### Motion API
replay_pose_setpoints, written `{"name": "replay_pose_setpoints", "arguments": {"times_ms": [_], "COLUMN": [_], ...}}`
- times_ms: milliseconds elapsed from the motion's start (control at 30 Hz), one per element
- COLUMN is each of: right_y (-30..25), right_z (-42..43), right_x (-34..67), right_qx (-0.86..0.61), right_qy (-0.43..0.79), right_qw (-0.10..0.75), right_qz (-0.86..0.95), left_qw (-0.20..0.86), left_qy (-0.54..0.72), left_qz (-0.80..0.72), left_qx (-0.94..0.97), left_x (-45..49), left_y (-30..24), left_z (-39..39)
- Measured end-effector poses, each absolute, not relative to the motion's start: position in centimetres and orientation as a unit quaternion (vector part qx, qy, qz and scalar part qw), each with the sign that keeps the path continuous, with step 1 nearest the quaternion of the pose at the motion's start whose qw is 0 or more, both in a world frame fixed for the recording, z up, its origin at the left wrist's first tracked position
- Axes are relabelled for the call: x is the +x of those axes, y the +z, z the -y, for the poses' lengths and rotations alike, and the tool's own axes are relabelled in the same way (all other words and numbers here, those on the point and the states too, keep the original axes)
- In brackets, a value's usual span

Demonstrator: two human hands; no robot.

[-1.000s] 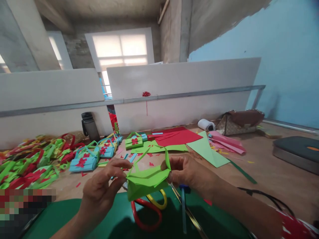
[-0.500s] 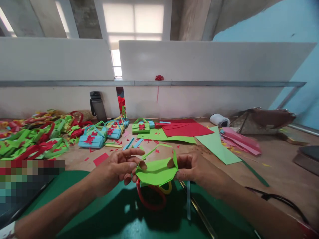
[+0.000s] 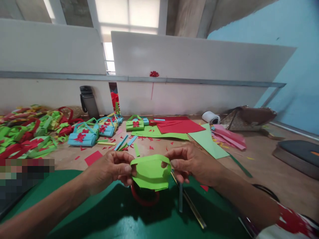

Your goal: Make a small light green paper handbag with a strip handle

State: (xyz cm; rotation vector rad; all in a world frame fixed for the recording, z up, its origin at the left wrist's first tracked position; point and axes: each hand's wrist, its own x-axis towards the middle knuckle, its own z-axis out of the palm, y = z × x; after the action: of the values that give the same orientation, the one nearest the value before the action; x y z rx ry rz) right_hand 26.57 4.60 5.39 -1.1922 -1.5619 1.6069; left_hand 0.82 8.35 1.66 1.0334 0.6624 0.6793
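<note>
A bright green folded paper bag (image 3: 152, 174) is held up between both hands, above the green mat. My left hand (image 3: 116, 167) pinches its left edge, thumb in front. On the other side my right hand (image 3: 185, 164) pinches the upper right corner, where the strap joins. A green paper strip curves along the bag's top edge. Behind and below the bag, red scissors handles (image 3: 146, 200) show in part, the rest hidden. A thin grey-blue strip (image 3: 180, 198) stands out below my right hand, beside a metallic rod (image 3: 194, 205) on the mat.
Finished blue paper bags (image 3: 82, 137) with red bows and a green one (image 3: 135, 124) stand at the back. A colourful paper pile (image 3: 22, 139) lies left, near a dark bottle (image 3: 89, 103). Red sheets (image 3: 181, 125), pink paper (image 3: 230, 137) and a handbag (image 3: 249, 118) lie further right.
The bag has tilted to face me more, and its strap now lies along the top edge. My right hand has shifted its grip on the corner. The view has turned slightly.
</note>
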Motion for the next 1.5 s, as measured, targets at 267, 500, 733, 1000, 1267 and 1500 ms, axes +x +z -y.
{"name": "replay_pose_setpoints", "arguments": {"times_ms": [267, 500, 733, 1000, 1267, 1500], "right_y": [3.7, 3.7, 3.9, 4.6, 4.7, 4.7], "right_z": [-5.2, -4.7, -4.2, -3.6, -3.7, -3.2], "right_x": [26.2, 25.7, 25.3, 25.2, 25.1, 24.9], "right_qx": [-0.436, -0.427, -0.413, -0.405, -0.418, -0.436], "right_qy": [0.651, 0.655, 0.665, 0.669, 0.661, 0.617], "right_qw": [0.292, 0.304, 0.307, 0.304, 0.3, 0.302], "right_qz": [0.549, 0.544, 0.541, 0.545, 0.547, 0.581], "left_qw": [0.706, 0.641, 0.638, 0.653, 0.665, 0.659], "left_qy": [0.232, 0.175, 0.104, 0.101, 0.112, 0.139], "left_qz": [-0.322, -0.324, -0.272, -0.319, -0.334, -0.347], "left_qx": [0.587, 0.673, 0.713, 0.679, 0.658, 0.653], "left_x": [0.6, 1.1, 2.2, 3.2, 3.3, 4.1], "left_y": [2.4, 4.9, 6.2, 6.3, 6.1, 6.5], "left_z": [-8.4, -8.8, -9.5, -9.5, -8.9, -7.9]}}
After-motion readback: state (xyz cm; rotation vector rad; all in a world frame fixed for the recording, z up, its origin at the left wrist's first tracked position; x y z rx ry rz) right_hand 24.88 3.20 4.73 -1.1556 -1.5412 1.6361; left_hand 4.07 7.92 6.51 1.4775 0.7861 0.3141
